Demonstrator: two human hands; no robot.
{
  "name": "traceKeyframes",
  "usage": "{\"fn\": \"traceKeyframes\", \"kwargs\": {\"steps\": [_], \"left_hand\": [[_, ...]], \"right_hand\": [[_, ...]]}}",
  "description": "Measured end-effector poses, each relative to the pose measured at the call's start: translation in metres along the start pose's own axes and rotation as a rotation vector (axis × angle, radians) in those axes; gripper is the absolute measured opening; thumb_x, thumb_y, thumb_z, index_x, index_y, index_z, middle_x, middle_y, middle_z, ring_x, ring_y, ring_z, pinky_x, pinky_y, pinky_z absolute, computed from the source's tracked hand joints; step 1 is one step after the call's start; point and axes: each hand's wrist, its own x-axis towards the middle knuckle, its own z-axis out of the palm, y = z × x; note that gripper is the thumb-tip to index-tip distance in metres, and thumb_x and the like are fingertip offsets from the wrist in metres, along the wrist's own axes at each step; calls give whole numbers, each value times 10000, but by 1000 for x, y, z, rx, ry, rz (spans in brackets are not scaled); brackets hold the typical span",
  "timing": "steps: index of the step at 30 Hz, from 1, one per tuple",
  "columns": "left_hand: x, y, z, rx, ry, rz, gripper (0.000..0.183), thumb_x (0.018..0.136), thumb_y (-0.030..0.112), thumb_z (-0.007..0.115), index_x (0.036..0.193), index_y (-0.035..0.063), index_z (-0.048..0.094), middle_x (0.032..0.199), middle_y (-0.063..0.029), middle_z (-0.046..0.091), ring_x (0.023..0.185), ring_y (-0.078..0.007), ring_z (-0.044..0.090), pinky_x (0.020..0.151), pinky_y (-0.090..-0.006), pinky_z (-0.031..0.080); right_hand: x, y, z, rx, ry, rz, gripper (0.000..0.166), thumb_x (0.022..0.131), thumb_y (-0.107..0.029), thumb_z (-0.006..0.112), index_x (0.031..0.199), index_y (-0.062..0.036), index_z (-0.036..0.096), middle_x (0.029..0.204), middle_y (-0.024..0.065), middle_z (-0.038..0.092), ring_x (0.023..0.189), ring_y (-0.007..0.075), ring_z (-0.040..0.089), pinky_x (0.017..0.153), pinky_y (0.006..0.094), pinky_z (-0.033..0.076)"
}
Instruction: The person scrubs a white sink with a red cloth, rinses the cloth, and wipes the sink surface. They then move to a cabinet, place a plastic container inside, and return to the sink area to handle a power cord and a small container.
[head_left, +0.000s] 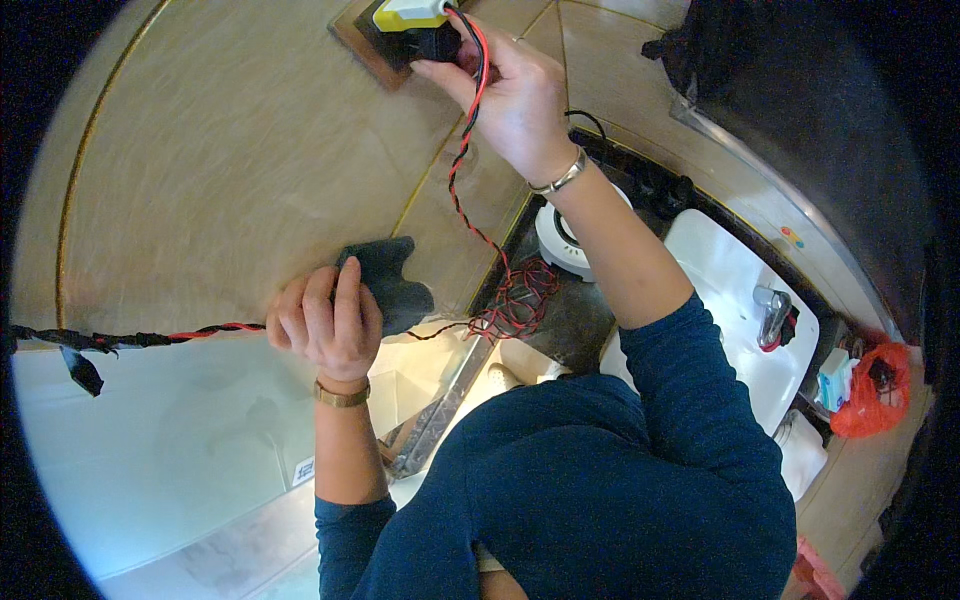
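My left hand (326, 322) holds a dark cloth (390, 289) flat against the beige tiled wall (247, 172). Higher up, my right hand (510, 90) has its thumb and fingers around a black plug or adapter (439, 45), partly hidden by the hand. A yellow-and-white electrical device (409, 13), cut by the top edge, sits right beside that plug over a brown-framed wall plate (360, 45). From the device a twisted red-and-black cable (454, 176) passes in front of my right hand and down to a tangled coil (517, 300) on the dark countertop (574, 322).
Beyond my right forearm are a white round appliance (559, 247) and a white washbasin (697, 247) with a metal faucet (772, 315). A red plastic bag (874, 397) lies at the far right. Another taped cable run (150, 339) crosses above frosted glass (172, 420) at left.
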Motion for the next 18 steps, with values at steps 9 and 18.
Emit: {"fn": "traceKeyframes", "kwargs": {"steps": [9,18], "left_hand": [[1,0,1,-4,22,-4,182,767,165,662,940,164,719,929,0,646,904,-220,591,898,-401,369],[0,-1,-2,-33,5,0,193,751,131,658,932,166,718,924,-8,648,907,-219,599,903,-405,376]], "right_hand": [[4,4,-2,-1,-30,-85,448,766,-250,789,1134,-37,647,766,115,651,646,223,625,596,308,491],[6,8,4,137,-5,-85,444,743,-292,799,1078,-30,671,741,142,654,605,246,633,562,323,490]]}}
